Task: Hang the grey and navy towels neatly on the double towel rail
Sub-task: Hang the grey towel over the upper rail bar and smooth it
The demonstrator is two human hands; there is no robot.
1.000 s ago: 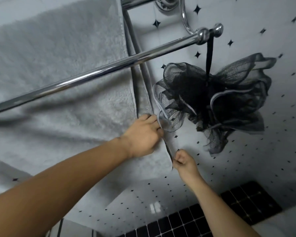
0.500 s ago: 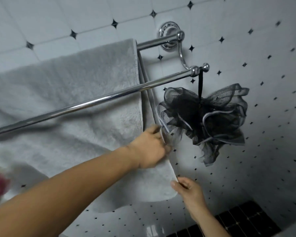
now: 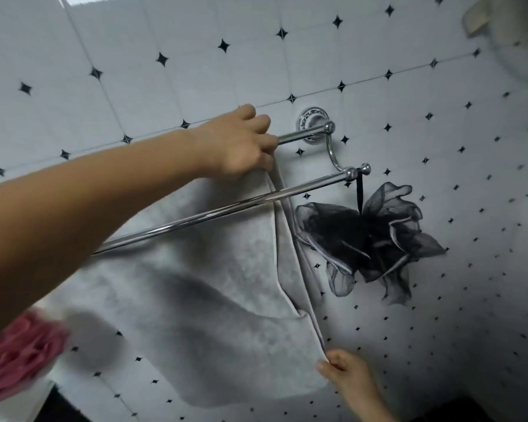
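Near left, low: a blurred pink object (image 3: 16, 360), too smeared to identify.

Right hand (image 3: 345, 373), near and low right: thumb and fingers pinch the lower right corner of the grey towel (image 3: 195, 300) and hold its hemmed edge taut, down and to the right. No more of the grip shows.

The grey towel hangs on the back bar and falls behind the front bar. Its front layer ends higher on the right, at a diagonal hem. The back layer reaches lower, down to the pinched corner.

Double towel rail (image 3: 195, 220), chrome: the front bar (image 3: 302, 187) runs from lower left to upper right and carries no cloth. A black mesh sponge (image 3: 372, 239) hangs from its right end knob on a black ribbon (image 3: 360, 193), just right of the towel's edge — whether they touch, cannot tell.

Left hand (image 3: 238, 144), farther and higher: fingers curled over the towel's top fold where it crosses the back bar (image 3: 302, 134). Whether the fingers also close on the bar — cannot tell.

Farthest: a round wall mount (image 3: 313, 123) on the white tiled wall (image 3: 165, 95), with black diamond insets.
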